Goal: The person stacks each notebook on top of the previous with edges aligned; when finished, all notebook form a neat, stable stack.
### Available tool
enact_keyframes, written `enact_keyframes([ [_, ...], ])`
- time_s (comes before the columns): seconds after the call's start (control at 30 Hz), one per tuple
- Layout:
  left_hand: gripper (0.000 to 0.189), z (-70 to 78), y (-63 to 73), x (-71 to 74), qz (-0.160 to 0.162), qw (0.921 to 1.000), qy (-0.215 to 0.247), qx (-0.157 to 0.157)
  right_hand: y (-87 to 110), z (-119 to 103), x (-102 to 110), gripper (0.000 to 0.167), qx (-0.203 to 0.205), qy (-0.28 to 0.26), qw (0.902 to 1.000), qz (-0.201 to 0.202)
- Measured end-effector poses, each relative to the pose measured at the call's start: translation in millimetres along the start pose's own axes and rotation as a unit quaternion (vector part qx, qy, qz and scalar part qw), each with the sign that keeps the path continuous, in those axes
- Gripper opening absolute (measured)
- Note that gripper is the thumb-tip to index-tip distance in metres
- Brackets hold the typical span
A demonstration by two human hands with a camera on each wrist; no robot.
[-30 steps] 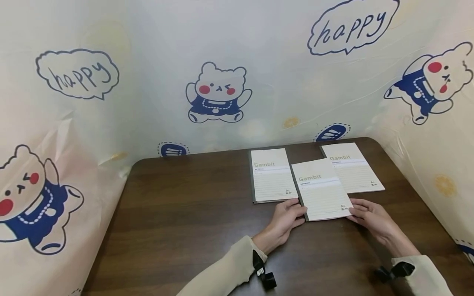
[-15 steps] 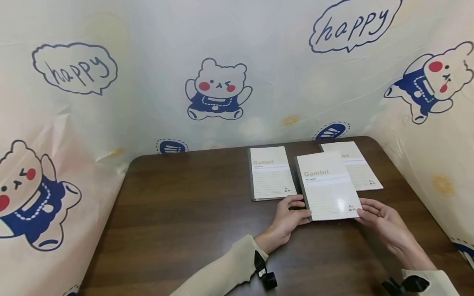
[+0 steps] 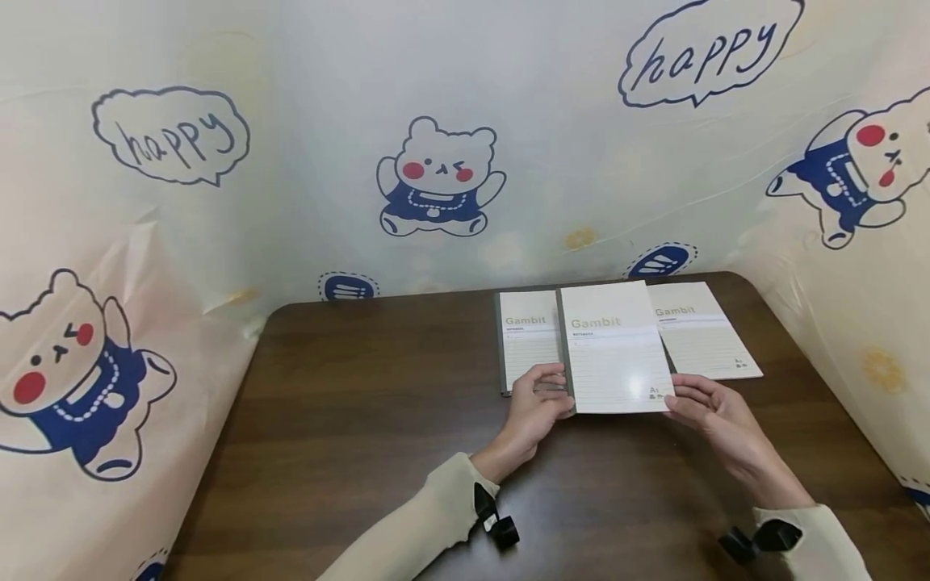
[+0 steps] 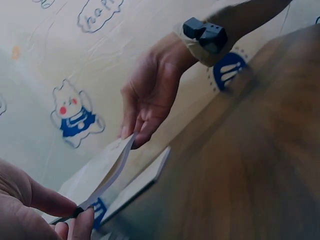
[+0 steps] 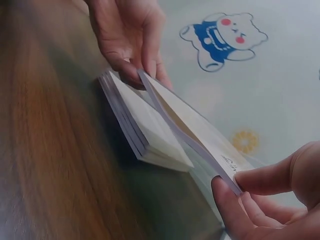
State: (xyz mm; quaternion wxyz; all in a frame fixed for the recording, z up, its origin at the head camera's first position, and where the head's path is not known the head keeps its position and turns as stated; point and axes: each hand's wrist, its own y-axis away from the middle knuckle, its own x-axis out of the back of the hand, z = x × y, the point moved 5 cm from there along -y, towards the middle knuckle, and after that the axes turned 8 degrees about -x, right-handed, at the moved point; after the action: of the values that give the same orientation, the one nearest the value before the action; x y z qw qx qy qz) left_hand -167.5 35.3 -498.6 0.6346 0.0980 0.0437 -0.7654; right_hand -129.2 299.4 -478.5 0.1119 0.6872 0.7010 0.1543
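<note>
Both hands hold one white notebook [image 3: 617, 351] with a dark spine and "Gambit" printed on its cover. My left hand [image 3: 532, 415] pinches its lower left corner by the spine, while my right hand [image 3: 715, 424] pinches the lower right corner between thumb and fingers. In the right wrist view the held notebook [image 5: 185, 125] is raised above a stack of notebooks [image 5: 135, 120], its pages bowing slightly apart. From the head view it covers the right part of the left stack [image 3: 529, 347]. Another Gambit notebook [image 3: 701, 331] lies at the back right, partly hidden behind the held one.
The brown wooden table [image 3: 385, 387] has a rounded back edge. Behind it and at both sides hangs a pale curtain [image 3: 305, 161] printed with bears and "happy" bubbles. Small black wrist cameras [image 3: 501, 528] sit at the beige sleeve cuffs.
The notebook in both hands has risen off the table, gone slightly right, then moved left over the left stack. More of the right notebook shows again. The head view shifted slightly.
</note>
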Motion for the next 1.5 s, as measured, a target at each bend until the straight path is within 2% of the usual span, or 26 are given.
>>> enact_keyframes([
  [0.23,0.053,9.1,-11.8,32.6,0.022,0.9995,-0.021,0.000,-22.4,-10.1,-30.4,0.054,0.010,0.039,0.9991,-0.010],
  [0.43,0.054,11.1,-19.3,61.4,0.030,0.9984,-0.047,0.004,-44.0,-13.7,-56.3,0.051,0.025,0.020,0.9990,-0.030],
  [0.77,0.054,9.7,-30.4,94.5,0.040,0.9941,-0.098,0.022,-73.3,-7.2,-85.0,0.051,-0.004,0.024,0.9993,-0.027],
  [0.97,0.052,4.1,-36.5,104.6,0.045,0.9920,-0.115,0.024,-80.3,-7.7,-91.4,0.048,0.000,0.051,0.9985,-0.019],
  [1.23,0.050,0.1,-36.7,107.2,0.046,0.9875,-0.150,0.013,-81.9,-7.8,-89.4,0.044,0.018,0.103,0.9945,0.009],
  [1.33,0.051,0.2,-35.4,106.8,0.045,0.9857,-0.162,0.006,-82.4,-7.5,-86.7,0.042,0.034,0.148,0.9881,0.028],
  [1.5,0.051,0.2,-32.3,106.7,0.044,0.9825,-0.181,0.003,-81.0,-7.3,-83.7,0.038,0.063,0.225,0.9706,0.057],
])
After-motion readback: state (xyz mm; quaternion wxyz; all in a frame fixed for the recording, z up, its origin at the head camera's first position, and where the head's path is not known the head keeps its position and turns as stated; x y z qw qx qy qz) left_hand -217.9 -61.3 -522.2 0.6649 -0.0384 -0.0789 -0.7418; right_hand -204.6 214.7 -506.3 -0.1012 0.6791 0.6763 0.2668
